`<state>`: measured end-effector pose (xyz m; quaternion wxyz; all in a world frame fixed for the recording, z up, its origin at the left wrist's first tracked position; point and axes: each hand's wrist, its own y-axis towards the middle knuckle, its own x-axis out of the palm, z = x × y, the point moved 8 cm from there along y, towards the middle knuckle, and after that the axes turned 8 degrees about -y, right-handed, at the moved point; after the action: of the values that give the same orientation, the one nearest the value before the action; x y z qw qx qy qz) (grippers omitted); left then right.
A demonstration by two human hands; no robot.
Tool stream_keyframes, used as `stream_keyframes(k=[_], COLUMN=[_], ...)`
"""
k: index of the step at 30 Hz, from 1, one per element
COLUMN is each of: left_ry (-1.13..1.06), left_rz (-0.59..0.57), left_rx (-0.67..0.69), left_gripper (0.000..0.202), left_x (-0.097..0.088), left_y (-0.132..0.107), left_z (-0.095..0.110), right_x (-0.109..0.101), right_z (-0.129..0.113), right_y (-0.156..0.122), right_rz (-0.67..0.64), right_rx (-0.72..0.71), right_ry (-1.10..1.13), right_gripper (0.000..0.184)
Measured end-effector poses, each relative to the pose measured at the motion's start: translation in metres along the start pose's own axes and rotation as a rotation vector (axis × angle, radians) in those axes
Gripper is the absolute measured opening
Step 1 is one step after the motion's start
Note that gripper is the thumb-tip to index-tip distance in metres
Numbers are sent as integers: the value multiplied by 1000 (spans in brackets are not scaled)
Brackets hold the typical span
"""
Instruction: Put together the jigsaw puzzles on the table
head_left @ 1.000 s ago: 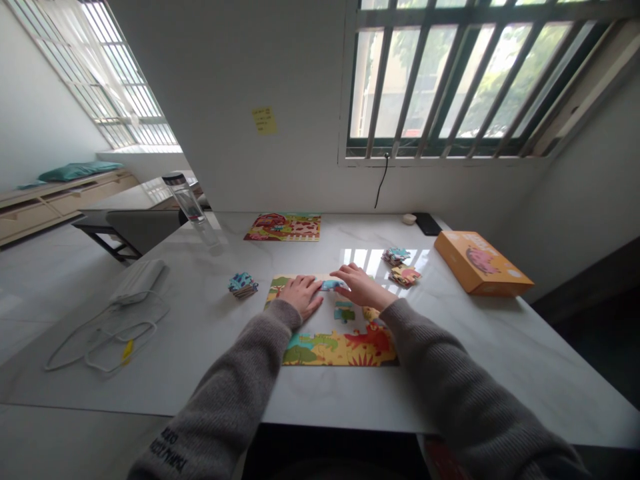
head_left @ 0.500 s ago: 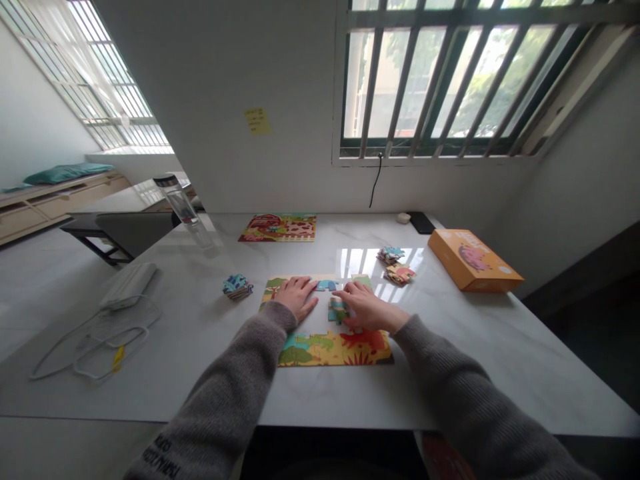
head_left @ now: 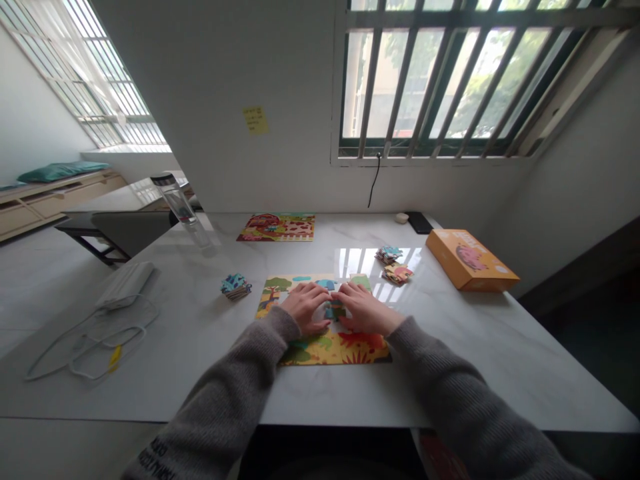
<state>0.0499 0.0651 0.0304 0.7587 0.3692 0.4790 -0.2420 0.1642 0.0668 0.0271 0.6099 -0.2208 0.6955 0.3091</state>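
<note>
A partly assembled jigsaw puzzle [head_left: 320,347] with animals and trees lies flat on the table. Over its middle, a small green-and-blue puzzle piece [head_left: 336,310] sits between my hands. My right hand [head_left: 367,312] grips its right side, thumb towards me and fingers at the far edge. On the left side of that piece, my left hand [head_left: 307,308] is curled with thumb and fingertips at its edge; the exact contact is partly hidden. A blue elephant piece [head_left: 326,284] shows just beyond my fingertips.
Stacks of loose pieces stand left [head_left: 236,287] and right [head_left: 397,272] of the puzzle. Behind lies a farm picture [head_left: 277,227]. An orange box [head_left: 470,260] and a black phone [head_left: 419,223] are at right; a clear bottle [head_left: 175,200] and a white cable [head_left: 90,353] at left.
My left hand has moved right and towards me, from the puzzle's left part to the small piece. My right hand stays at the piece, its fingers slightly shifted.
</note>
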Motion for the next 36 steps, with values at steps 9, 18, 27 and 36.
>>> stream_keyframes(k=[9,18,27,36], left_ry=[-30,7,-62,-9], left_rz=[-42,35,125,33], left_rx=[-19,-34,-70,-219], left_gripper=[29,19,27,45], left_x=[13,4,-6,13], left_y=[2,-1,-4,-9], left_z=[-8,-11,-14,-42], right_x=[4,-4,-18,-6], right_z=[-2,-1,2,66], right_y=[1,-3,-6,1], right_rz=[12,106,226,274], right_rx=[9,-7,-57,138], right_ry=[-38,96,188,166], right_gripper=[36,40,24,22])
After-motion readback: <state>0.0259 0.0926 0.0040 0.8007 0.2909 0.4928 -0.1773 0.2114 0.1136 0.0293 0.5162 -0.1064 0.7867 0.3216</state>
